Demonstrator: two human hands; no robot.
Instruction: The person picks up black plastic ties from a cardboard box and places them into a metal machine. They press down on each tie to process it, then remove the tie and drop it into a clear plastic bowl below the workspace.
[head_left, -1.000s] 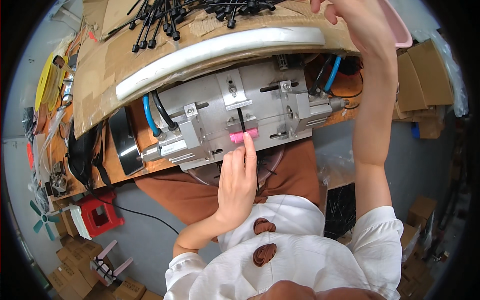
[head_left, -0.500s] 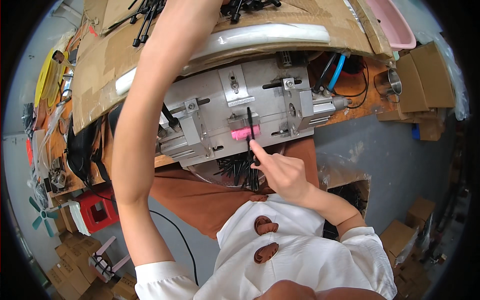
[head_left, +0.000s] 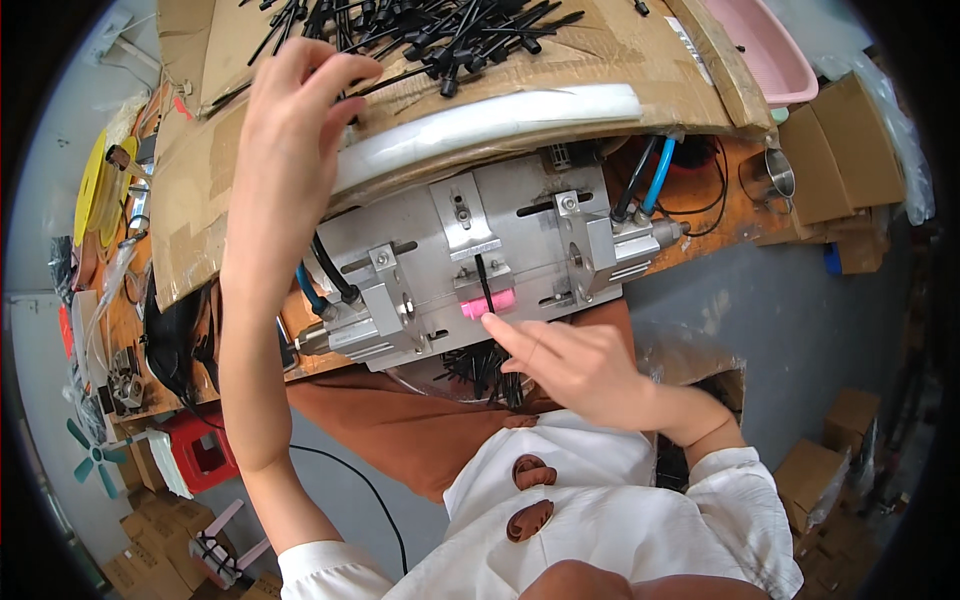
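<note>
My right hand (head_left: pixel 585 370) is at the front of a metal fixture (head_left: pixel 520 220), its index fingertip at the near end of a thin black rod (head_left: pixel 485 285). This rod lies across a pink block (head_left: pixel 488 304), its far end reaching the small metal clamp (head_left: pixel 468 225). My left hand (head_left: pixel 295 115) is over the cardboard sheet (head_left: pixel 190 220), fingers curled beside a pile of black plastic rods (head_left: pixel 450 40). A black rod (head_left: pixel 390 80) shows between its index finger and thumb; the rest is hidden.
A white padded strip (head_left: pixel 490 120) runs along the cardboard's near edge. Several black rods (head_left: pixel 480 375) are bunched below the fixture, above my lap. At the right are a metal cup (head_left: pixel 768 175), a pink basket (head_left: pixel 765 50) and a blue hose (head_left: pixel 657 178).
My left hand has come back from the far pile toward me and left. The rod at my right hand has moved under the clamp, nearer the pink block. The view has shifted slightly.
</note>
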